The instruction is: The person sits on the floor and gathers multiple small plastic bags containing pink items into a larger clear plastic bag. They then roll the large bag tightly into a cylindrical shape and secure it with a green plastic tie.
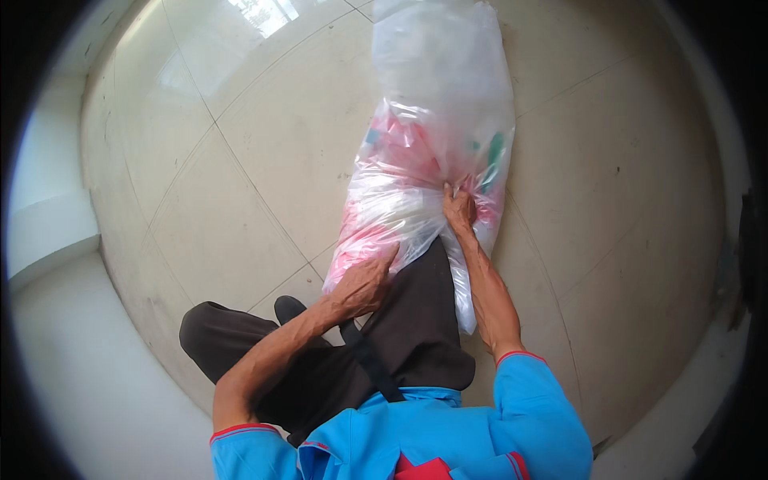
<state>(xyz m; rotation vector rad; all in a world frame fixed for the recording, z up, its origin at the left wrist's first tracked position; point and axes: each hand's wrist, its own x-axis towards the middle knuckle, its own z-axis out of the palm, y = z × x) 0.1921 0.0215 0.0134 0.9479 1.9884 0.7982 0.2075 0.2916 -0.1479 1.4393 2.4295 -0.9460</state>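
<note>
A large clear plastic bag lies lengthwise on the floor in front of me, with pink, white and green contents or print showing through its nearer half. My right hand is closed on a gathered fold of the film, and creases fan out from it. At the bag's near left edge, my left hand is closed on the film, one finger extended along it; its other fingers are mostly hidden. My bent knee, in dark trousers, presses against the near end of the bag, and some film hangs down on its right side.
Beige floor tiles with dark joints surround the bag. A white wall with a ledge runs along the left. My dark shoe shows beside my other bent knee. A dark object stands at the far right rim.
</note>
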